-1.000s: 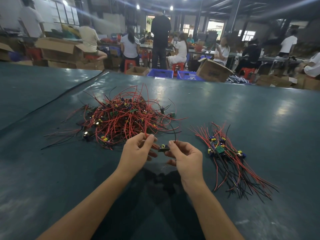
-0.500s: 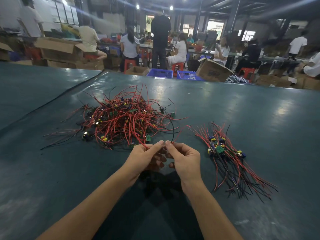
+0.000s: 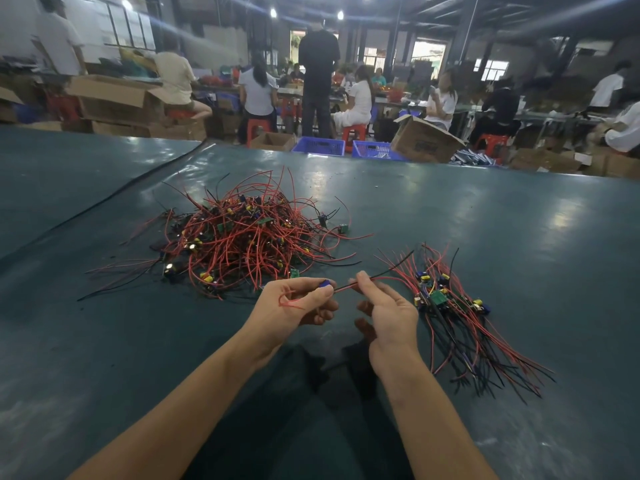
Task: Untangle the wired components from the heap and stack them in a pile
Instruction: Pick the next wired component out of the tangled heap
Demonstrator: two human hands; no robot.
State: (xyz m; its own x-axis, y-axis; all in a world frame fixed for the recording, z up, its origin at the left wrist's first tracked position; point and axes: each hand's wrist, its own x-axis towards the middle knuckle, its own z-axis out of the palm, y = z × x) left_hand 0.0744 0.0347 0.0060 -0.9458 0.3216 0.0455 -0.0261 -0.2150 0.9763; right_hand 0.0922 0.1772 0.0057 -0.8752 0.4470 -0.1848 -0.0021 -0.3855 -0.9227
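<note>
Across the whole lower frame runs the dark green table. On it, at centre left, sits the heap, a tangled mound of red and black leads dotted with small green boards and yellow and blue parts. Right of centre lies the pile, smaller and flatter, its wires fanned toward the lower right and its boards gathered at the upper end. Between the two, just below centre, the left hand pinches one wired component by its blue body, a red lead looping over the palm. The right hand pinches its red and black leads close by, the other fingers loosely curled. The piece looks free of the heap. To finish well, hold the body firm, draw the right fingers along the leads to straighten them, then lay it on the pile with its wires parallel to the rest.
</note>
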